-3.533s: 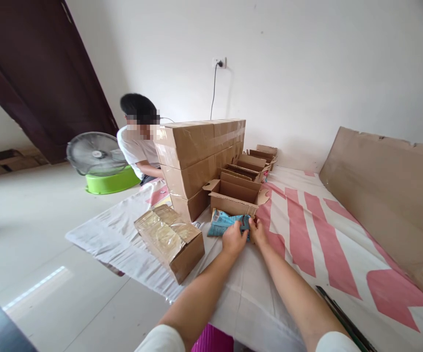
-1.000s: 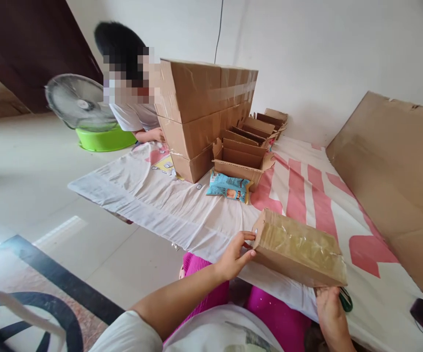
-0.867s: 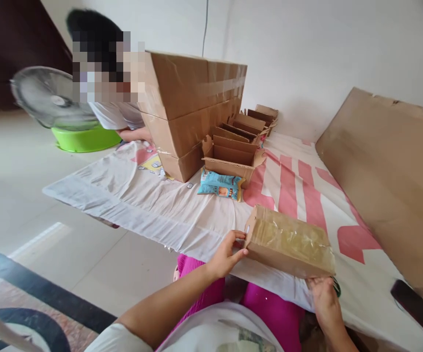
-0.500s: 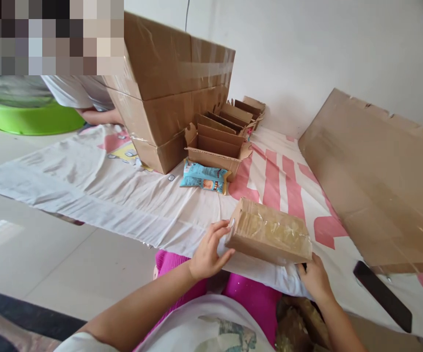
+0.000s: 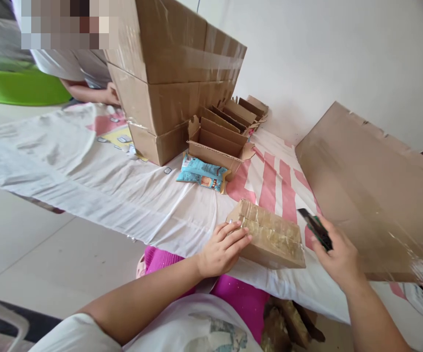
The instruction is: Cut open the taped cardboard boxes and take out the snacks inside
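A small brown cardboard box (image 5: 270, 239), sealed along its top with clear tape, sits at the near edge of the cloth. My left hand (image 5: 222, 248) rests on its left end, fingers stretched over the top edge. Just off the box's right end, my right hand (image 5: 339, 252) is closed around a utility knife (image 5: 317, 229) with a dark, slanted blade. The blade points up and left and is apart from the box. Beyond the box lies a blue snack packet (image 5: 203, 173), against an open cardboard box (image 5: 214, 149).
Large taped cartons (image 5: 174, 102) are stacked at left-centre. More open boxes (image 5: 238, 115) line up behind. A big cardboard panel (image 5: 372, 195) stands at right. Across the cloth, a co-worker's hand (image 5: 112, 93) is beside the stack, near a green basin (image 5: 16, 88).
My right hand has risen from under the box's right end and moved right, bringing the knife into sight. My left hand has slid onto the box's top. The dark phone at right is out of sight.
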Available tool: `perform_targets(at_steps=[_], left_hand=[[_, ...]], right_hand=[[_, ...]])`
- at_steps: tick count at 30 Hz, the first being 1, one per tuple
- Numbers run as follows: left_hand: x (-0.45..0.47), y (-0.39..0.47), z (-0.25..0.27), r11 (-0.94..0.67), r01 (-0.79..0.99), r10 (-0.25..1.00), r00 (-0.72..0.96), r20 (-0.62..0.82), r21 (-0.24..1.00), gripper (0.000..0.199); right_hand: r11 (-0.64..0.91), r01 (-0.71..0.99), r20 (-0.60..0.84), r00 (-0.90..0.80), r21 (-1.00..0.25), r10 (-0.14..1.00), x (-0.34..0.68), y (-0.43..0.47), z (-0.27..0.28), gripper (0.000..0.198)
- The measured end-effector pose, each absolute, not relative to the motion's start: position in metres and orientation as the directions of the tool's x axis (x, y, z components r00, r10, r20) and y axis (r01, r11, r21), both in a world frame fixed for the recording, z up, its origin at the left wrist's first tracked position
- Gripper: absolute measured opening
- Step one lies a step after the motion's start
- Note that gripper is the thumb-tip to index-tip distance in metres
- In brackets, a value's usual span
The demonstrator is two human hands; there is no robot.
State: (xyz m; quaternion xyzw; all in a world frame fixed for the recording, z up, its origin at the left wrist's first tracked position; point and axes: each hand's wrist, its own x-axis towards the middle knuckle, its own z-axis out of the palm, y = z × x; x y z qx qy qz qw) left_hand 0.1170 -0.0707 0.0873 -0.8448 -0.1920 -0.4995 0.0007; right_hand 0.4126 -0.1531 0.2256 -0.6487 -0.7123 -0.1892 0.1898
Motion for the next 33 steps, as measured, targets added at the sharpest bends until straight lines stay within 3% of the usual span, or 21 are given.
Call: perform_targets(at_steps=[5, 12, 17, 33], left_hand=[[0.116, -0.070, 0.087, -0.930, 0.315, 0.318, 0.435, 0.842, 0.188, 0.043], [0.113, -0.069, 0.087, -0.932, 0.310, 0.315, 0.445, 0.838, 0.186, 0.044], [0.112, -0.070, 0.087, -0.929, 0.325, 0.315, 0.450, 0.836, 0.175, 0.045], [0.113, -0.071, 0.091, -0.920, 0.355, 0.329, 0.469, 0.820, 0.166, 0.045]], right_hand=[[0.379, 0.857, 0.312, -0.488, 0.350, 0.815, 0.357, -0.113, 0.252, 0.040], [0.448, 0.692, 0.224, -0.652, 0.566, 0.725, 0.322, -0.078, 0.254, 0.039], [0.467, 0.641, 0.231, -0.707, 0.609, 0.669, 0.327, -0.078, 0.258, 0.041], [0.469, 0.637, 0.176, -0.687, 0.612, 0.705, 0.380, -0.119, 0.262, 0.051]])
